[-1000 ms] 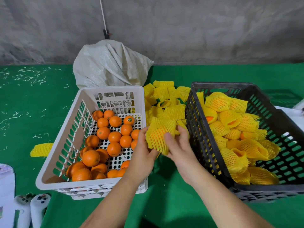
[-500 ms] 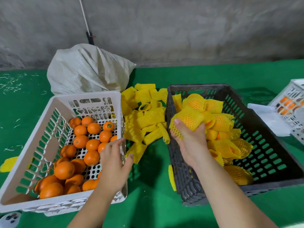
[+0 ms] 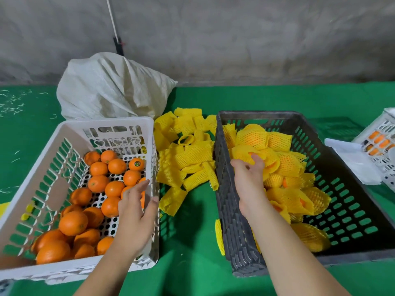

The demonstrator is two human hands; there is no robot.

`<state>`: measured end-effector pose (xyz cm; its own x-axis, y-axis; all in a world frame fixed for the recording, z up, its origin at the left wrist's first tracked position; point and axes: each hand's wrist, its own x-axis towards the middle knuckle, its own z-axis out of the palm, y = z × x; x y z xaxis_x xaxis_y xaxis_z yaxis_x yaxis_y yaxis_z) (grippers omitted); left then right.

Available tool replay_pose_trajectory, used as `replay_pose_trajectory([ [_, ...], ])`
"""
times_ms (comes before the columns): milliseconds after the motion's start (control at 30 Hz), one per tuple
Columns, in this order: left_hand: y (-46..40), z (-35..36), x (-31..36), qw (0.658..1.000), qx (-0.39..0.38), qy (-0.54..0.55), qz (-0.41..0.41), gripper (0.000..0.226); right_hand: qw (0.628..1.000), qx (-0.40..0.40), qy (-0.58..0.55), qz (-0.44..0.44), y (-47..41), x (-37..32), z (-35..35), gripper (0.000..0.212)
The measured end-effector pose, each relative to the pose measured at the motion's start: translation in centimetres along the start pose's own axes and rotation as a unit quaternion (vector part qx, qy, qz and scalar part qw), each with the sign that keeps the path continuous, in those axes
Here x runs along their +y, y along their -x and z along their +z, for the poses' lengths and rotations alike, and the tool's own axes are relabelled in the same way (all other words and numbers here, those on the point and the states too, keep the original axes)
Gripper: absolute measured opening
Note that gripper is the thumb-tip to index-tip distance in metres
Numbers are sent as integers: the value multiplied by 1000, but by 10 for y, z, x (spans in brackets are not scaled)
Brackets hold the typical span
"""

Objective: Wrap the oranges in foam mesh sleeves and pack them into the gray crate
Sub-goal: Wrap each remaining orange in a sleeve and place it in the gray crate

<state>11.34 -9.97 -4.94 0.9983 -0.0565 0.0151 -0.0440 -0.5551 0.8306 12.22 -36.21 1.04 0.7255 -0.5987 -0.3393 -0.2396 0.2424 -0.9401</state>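
Perforated plastic, gray crate (image 3: 235, 242) matt, white crate (image 3: 53, 142) smooth; sleeves (image 3: 188, 157) netted foam; oranges (image 3: 73, 223) glossy; sack (image 3: 106, 90) woven; table (image 3: 192, 263) green felt-like cloth.

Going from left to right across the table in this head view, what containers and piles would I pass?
White crate of bare oranges → loose pile of yellow foam sleeves → gray crate of wrapped oranges → another white crate at the edge.

Camera count: I have one view only, the head camera, so no second view shares any ground with it.
Position: it sits above my forearms, close over the green table (image 3: 192, 274).
Facing: forward and down toward 12 o'clock, where a gray wall (image 3: 235, 39) closes the frame.
Framing: wide-angle; white crate (image 3: 53, 142) at 9 o'clock, gray crate (image 3: 239, 242) at 3 o'clock, edges bowed.
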Motion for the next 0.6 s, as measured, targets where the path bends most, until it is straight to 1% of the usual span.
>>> replay_pose_trajectory([
  [33,-1,-3,-1,1000,6,25,-13,46,999,-4,26,-47,3,-3,6,59],
  [100,-8,-10,-4,997,9,69,-39,37,984,-27,116,-132,3,-5,23,49],
  [133,-14,-14,-5,995,10,88,-54,35,967,-52,187,-168,2,-7,33,46],
  [167,-21,-17,-8,993,12,95,-66,36,937,-92,274,-197,-1,-8,44,46],
  [200,-30,-20,-12,994,11,77,-72,38,888,-149,375,-221,-4,-8,56,50],
  [233,-41,-22,-17,997,6,33,-68,42,818,-212,477,-241,-7,-7,68,55],
  [267,-52,-23,-23,998,-12,-30,-60,45,737,-265,569,-250,-11,-4,81,60],
  [300,-64,-22,-29,993,-41,-99,-57,50,661,-302,641,-247,-14,0,92,63],
  [333,-74,-21,-34,982,-78,-163,-61,56,598,-324,695,-234,-17,8,104,63],
  [367,-82,-19,-40,967,-116,-216,-70,62,547,-338,736,-213,-19,18,114,61],
  [433,-90,-14,-51,936,-186,-282,-95,72,451,-364,797,-168,-19,43,129,58],
  [500,-83,-7,-65,902,-266,-312,-133,79,357,-410,828,-137,-15,73,136,62],
  [533,-76,-3,-72,881,-304,-323,-162,78,320,-435,832,-126,-14,88,136,64],
  [567,-69,1,-77,859,-338,-332,-195,74,296,-455,832,-114,-14,102,136,65],
  [600,-65,4,-80,839,-365,-341,-217,68,291,-464,830,-102,-16,115,137,65],
])
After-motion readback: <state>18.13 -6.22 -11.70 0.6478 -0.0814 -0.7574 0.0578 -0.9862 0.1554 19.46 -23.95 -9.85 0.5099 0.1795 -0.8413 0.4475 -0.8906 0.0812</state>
